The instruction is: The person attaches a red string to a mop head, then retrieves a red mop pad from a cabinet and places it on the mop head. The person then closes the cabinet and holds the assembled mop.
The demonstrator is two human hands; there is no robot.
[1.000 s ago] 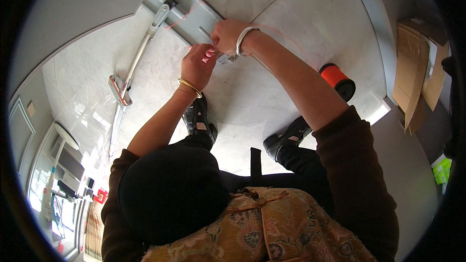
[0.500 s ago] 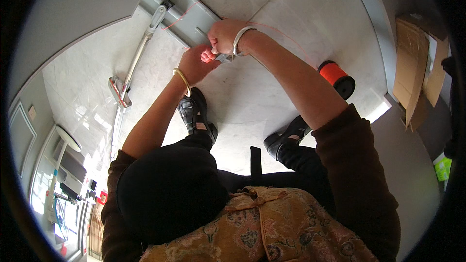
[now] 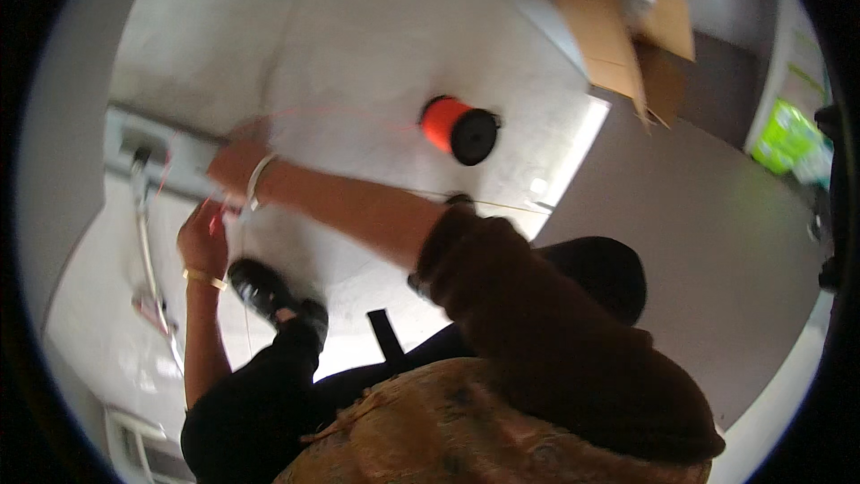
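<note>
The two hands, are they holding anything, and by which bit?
The left hand and right hand are too blurred to tell what, if anything, they hold, or where. Neither holds the orange spool.

1. The panel [image 3: 191,164] lies on the floor [image 3: 358,63], before the person and to the left.
2. The pole [image 3: 145,237] has its far end on the panel and extends back toward the person.
3. The right hand [image 3: 238,168] is at the panel's right end; the left hand [image 3: 204,237] is just nearer to the person.
4. The left shoe [image 3: 257,289] stands behind both hands.
5. The spool [image 3: 455,130] lies well to the right of them, before the cardboard [image 3: 596,22].
</note>
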